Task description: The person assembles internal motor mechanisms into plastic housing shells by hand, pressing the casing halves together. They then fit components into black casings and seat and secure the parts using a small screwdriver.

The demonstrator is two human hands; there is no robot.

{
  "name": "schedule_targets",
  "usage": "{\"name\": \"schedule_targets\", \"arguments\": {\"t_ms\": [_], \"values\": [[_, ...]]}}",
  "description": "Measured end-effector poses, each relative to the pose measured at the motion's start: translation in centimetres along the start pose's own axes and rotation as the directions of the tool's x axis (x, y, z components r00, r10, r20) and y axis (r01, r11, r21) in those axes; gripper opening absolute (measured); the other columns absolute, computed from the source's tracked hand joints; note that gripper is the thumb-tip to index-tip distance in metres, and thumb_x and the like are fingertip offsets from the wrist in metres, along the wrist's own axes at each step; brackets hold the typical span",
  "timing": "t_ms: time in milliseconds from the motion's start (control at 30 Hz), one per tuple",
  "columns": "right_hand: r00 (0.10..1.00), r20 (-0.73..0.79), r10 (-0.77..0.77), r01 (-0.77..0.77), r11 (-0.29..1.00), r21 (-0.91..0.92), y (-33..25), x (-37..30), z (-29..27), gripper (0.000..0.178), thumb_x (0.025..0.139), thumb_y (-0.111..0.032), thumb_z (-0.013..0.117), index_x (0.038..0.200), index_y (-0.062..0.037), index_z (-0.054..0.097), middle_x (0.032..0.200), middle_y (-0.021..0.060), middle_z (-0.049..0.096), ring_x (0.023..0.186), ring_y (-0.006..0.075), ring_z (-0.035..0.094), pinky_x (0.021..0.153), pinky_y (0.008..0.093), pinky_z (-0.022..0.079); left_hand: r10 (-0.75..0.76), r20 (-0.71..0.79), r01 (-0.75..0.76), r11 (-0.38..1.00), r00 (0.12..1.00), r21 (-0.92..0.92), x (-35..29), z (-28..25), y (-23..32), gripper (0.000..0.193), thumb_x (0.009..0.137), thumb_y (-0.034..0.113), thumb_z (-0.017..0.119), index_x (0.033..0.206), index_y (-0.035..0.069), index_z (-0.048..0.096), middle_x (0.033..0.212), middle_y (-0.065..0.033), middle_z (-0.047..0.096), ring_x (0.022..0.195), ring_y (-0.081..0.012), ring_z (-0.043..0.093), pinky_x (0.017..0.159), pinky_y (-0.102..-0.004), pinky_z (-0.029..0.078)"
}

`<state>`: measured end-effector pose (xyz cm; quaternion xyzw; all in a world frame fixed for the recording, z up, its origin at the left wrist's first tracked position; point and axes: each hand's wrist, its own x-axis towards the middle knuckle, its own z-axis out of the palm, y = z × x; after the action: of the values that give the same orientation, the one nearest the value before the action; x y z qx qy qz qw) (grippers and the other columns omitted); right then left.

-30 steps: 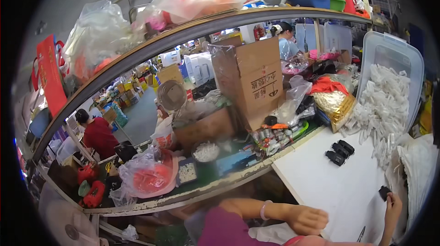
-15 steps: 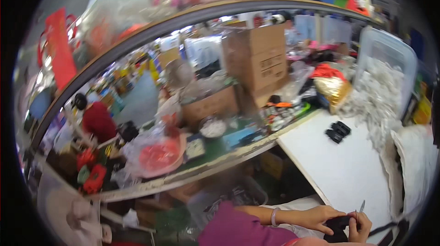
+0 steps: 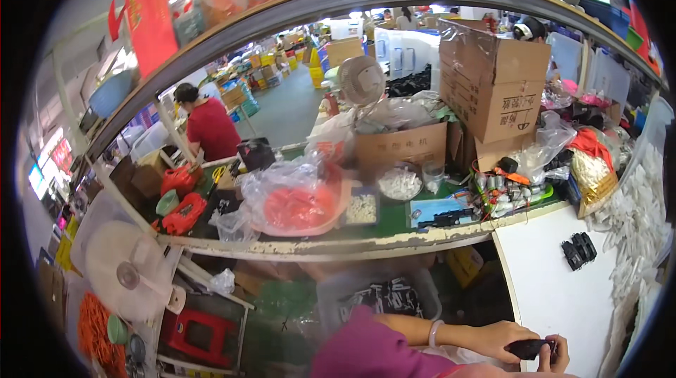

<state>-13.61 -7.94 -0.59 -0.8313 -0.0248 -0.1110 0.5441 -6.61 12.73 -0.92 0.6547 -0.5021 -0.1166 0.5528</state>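
Head view: at the near edge of the white tabletop (image 3: 556, 293), the left hand (image 3: 503, 339) and right hand (image 3: 553, 353) meet around a small black part (image 3: 528, 348), fingers (image 3: 546, 358) of both clamped on it, seemingly to steady it close to the body. Two similar black parts (image 3: 579, 250) lie farther right on the tabletop, within reach, beside a heap of white pieces (image 3: 634, 223).

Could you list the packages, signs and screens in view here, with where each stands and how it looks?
Tall cardboard box: right on the bench, brown, film over its top.
Low cardboard box: left of it, brown, wide.
Red banner: hangs upper left, long.
Screens: far left edge, small, glowing.
Clear bag: bench middle, orange-red parts inside.
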Motion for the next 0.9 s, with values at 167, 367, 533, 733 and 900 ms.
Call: {"name": "schedule_targets", "arguments": {"t_ms": [167,367,533,733,900], "values": [[0.998,-0.02,0.053,-0.055,0.989,-0.135,-4.2,3.1,3.1,0.019,0.075,-0.01,0.06,0.091,-0.0009,0.053,0.068,0.0015,0.054,0.054,0.0036,0.043,0.045,0.0178,0.031,-0.02,-0.096,0.028,0.996,0.995,0.089,-0.8,-2.9,-2.4,0.056,0.069,0.019,0.065,0.119,0.003,0.045,0.106,-0.015,0.055,0.094,-0.0314,0.051,0.082,-0.0383,0.04],[0.996,0.007,0.084,-0.077,0.944,-0.321,-5.9,4.7,5.1,0.024,0.069,0.0,0.062,0.091,-0.0021,0.054,0.072,0.0113,0.06,0.058,0.0152,0.056,0.049,0.0238,0.042,0.23,-0.148,-0.159,0.91,0.962,0.383,-0.6,-5.4,-5.0,0.056,0.068,0.018,0.065,0.119,0.003,0.045,0.106,-0.014,0.052,0.095,-0.0299,0.05,0.087,-0.0398,0.036],[0.997,-0.08,-0.014,-0.009,0.957,-0.289,-5.1,4.6,6.0,0.028,0.069,0.001,0.062,0.096,-0.0022,0.056,0.079,0.0111,0.061,0.063,0.0164,0.057,0.051,0.0249,0.044,0.236,-0.162,-0.137,0.876,0.958,0.463,0.1,-6.2,-5.5,0.053,0.072,0.014,0.064,0.12,0.003,0.044,0.105,-0.012,0.052,0.101,-0.0271,0.048,0.095,-0.043,0.031],[0.969,-0.211,-0.129,0.07,0.962,-0.264,-1.8,3.1,4.9,0.029,0.073,0.0,0.06,0.101,-0.0006,0.056,0.082,0.0092,0.06,0.067,0.0143,0.055,0.053,0.0215,0.04,0.1,-0.214,0.003,0.902,0.972,0.431,1.3,-4.6,-5.7,0.068,0.071,0.023,0.066,0.128,0.004,0.035,0.121,-0.0141,0.042,0.115,-0.0299,0.038,0.098,-0.0418,0.028],[0.905,-0.397,0.151,-0.16,0.987,0.012,0.2,1.6,3.8,0.033,0.08,-0.005,0.056,0.113,0.001,0.053,0.094,0.0078,0.059,0.063,0.0044,0.045,0.051,0.0174,0.033,-0.335,-0.26,0.257,0.922,0.906,-0.29,2.0,-1.8,-5.8,0.076,0.079,0.025,0.063,0.137,0.006,0.018,0.126,-0.0126,0.038,0.115,-0.0207,0.038,0.098,-0.034,0.029]]}}
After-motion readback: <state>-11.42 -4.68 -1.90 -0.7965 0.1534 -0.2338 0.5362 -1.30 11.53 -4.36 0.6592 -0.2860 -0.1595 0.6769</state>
